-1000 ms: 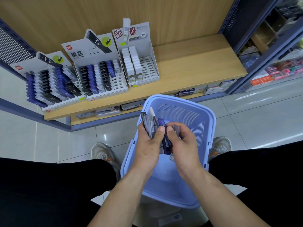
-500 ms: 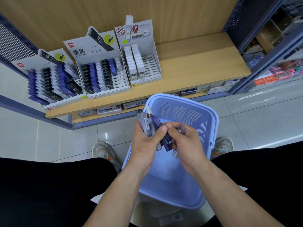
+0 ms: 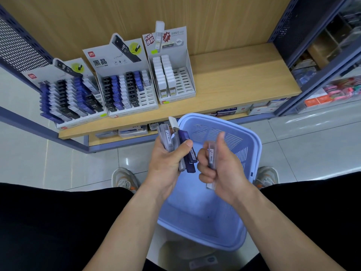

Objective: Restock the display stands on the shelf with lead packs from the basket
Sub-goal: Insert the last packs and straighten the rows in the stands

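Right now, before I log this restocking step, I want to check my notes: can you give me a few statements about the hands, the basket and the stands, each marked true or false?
1. The left hand grips several lead packs fanned together. True.
2. The right hand holds nothing. False: it grips one clear lead pack.
3. The blue basket sits on the wooden shelf. False: it stands on the floor below that shelf, between the person's shoes.
4. The right-hand display stand has empty slots. True: its white packs fill only the two left columns.
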